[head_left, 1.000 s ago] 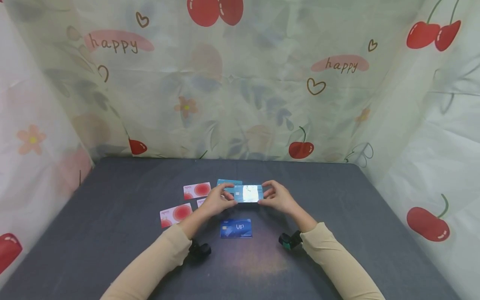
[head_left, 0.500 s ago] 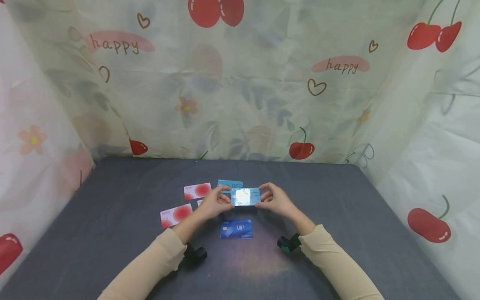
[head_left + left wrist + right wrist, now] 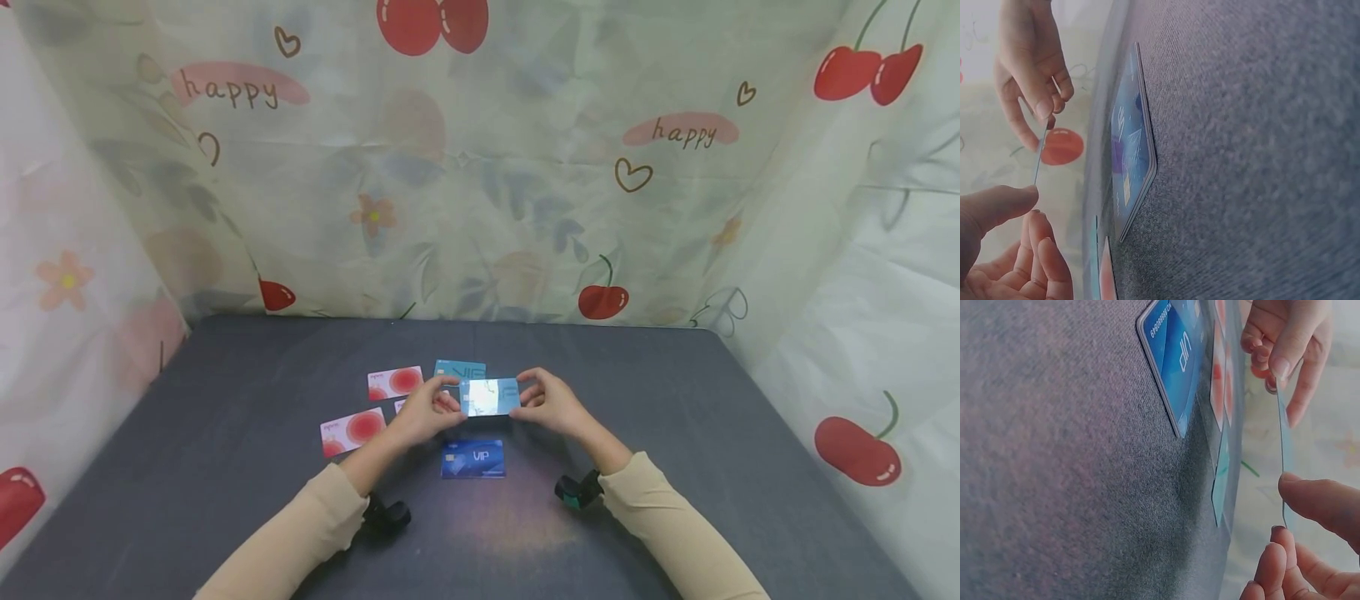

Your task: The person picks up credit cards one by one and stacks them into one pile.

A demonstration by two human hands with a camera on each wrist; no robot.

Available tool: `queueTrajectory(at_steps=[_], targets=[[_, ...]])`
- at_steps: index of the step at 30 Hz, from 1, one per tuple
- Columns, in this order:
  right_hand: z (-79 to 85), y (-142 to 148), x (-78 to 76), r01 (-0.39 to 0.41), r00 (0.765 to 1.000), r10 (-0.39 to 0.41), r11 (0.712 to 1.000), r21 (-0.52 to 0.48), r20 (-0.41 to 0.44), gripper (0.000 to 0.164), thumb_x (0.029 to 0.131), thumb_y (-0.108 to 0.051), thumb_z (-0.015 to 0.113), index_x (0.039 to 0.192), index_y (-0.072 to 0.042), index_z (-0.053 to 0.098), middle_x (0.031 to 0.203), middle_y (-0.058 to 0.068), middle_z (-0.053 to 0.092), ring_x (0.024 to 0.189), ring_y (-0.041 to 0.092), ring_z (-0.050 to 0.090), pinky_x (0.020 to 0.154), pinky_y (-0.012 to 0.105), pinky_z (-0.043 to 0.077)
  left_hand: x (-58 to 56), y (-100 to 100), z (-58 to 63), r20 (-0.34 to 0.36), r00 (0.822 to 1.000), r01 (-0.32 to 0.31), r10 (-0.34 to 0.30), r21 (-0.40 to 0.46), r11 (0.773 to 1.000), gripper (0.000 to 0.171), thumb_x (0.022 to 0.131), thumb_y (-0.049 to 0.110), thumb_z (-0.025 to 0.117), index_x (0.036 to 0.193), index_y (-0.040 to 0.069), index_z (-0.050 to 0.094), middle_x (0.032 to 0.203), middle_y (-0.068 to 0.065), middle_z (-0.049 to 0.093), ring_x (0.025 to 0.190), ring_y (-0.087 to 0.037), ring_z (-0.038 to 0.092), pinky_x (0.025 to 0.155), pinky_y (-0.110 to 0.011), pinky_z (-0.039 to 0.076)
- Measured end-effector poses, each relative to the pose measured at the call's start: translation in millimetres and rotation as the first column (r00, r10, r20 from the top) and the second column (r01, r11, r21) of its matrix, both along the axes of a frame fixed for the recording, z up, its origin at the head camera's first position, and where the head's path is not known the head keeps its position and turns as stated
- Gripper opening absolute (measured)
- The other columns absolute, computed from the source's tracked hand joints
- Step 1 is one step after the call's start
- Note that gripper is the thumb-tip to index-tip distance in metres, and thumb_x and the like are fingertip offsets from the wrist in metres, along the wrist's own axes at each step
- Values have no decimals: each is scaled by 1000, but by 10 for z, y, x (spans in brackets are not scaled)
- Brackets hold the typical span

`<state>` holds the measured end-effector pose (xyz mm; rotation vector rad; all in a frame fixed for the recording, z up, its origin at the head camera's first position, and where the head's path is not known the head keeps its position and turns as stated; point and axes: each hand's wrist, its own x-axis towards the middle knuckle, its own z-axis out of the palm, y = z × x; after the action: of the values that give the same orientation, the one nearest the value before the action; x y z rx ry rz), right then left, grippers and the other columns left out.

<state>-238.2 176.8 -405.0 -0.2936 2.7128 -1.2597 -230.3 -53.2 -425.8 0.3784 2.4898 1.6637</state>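
A light blue card [image 3: 489,397] with a bright glare on its face is raised above the table between both hands. My left hand [image 3: 427,408] pinches its left end between thumb and fingers, and my right hand [image 3: 553,402] pinches the right end. Both wrist views catch this thin card [image 3: 1284,434] nearly edge-on, clear of the tabletop. Nearer to me lies a dark blue VIP card [image 3: 473,459]; up close, its edge [image 3: 1147,125] shows more than one layer. Just behind the held card, a teal VIP card [image 3: 460,368] rests on the table, partly covered in the head view.
Left of the hands lie two pink cards with red circles, one farther back [image 3: 395,382] and one nearer [image 3: 352,432]. A third pink card [image 3: 399,405] is mostly hidden behind my left hand. The dark grey table [image 3: 675,400] ends at a printed curtain [image 3: 465,233].
Both hands have brought the light blue card slightly left and toward me, uncovering more of the teal card behind it. The cards on the table have stayed put.
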Motion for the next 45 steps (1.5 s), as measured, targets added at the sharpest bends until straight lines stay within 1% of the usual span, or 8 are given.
queueTrajectory(at_steps=[5, 14, 19, 24, 29, 33, 39, 45], targets=[[-11, -10, 8, 4, 1000, -4, 1000, 6, 7, 51, 76, -10, 75, 121, 0, 51, 90, 12, 64, 75, 12, 59, 67, 26, 50, 31, -11, 3, 11, 1000, -10, 10, -13, 1000, 54, 78, 5, 72, 127, -2, 50, 85, -12, 64, 69, -13, 60, 72, -29, 55], [-28, -26, 38, -4, 1000, 5, 1000, -4, 18, 51, 76, -11, 76, 120, -2, 51, 89, 10, 63, 75, 13, 58, 67, 25, 49, 82, -58, 11, -19, 1000, -4, 3, -41, 999, 55, 78, 6, 72, 127, -2, 49, 82, -9, 62, 69, -12, 59, 73, -28, 55], [-46, -21, 58, -37, 999, 37, 999, -9, 13, 53, 77, -11, 75, 122, 0, 50, 89, 10, 63, 74, 11, 57, 67, 25, 49, 97, -88, 3, -35, 999, 4, -6, -58, 998, 54, 78, 7, 73, 126, -1, 50, 82, -9, 61, 71, -12, 58, 72, -27, 54], [-35, -25, 79, -69, 998, 69, 997, -17, -3, 53, 77, -10, 74, 122, 2, 50, 89, 11, 63, 74, 11, 58, 67, 26, 50, 107, -116, -2, -28, 1000, -6, 4, -81, 997, 53, 78, 9, 73, 125, 1, 51, 84, -9, 61, 73, -13, 59, 71, -28, 54], [-24, -41, 100, -91, 996, 92, 995, -27, 7, 53, 77, -8, 74, 123, 3, 50, 91, 12, 63, 75, 12, 58, 67, 26, 50, 122, -156, -4, -44, 999, 6, -9, -81, 997, 52, 78, 8, 72, 124, -3, 51, 85, -12, 63, 73, -13, 60, 70, -27, 54], [-29, -63, 115, -99, 995, 99, 995, -26, 11, 53, 77, -7, 74, 123, 2, 49, 92, 12, 63, 75, 12, 56, 67, 25, 49, 143, -188, 5, -49, 999, 6, -10, -76, 997, 51, 78, 7, 73, 123, -3, 52, 84, -13, 63, 71, -13, 60, 68, -24, 53], [-48, -84, 139, -107, 994, 107, 994, -22, 11, 51, 77, -7, 73, 122, -1, 50, 92, 12, 63, 74, 12, 56, 67, 25, 49, 164, -207, -11, -29, 1000, 2, -4, -86, 996, 50, 78, 9, 73, 124, 1, 52, 84, -10, 62, 70, -11, 57, 67, -21, 52], [-72, -87, 153, -118, 993, 119, 993, -30, 22, 51, 77, -8, 73, 122, -1, 50, 90, 10, 63, 74, 12, 56, 66, 25, 49, 192, -220, -20, -20, 1000, -8, 6, -89, 996, 51, 78, 8, 73, 124, 2, 53, 84, -8, 62, 69, -12, 56, 66, -21, 52]])
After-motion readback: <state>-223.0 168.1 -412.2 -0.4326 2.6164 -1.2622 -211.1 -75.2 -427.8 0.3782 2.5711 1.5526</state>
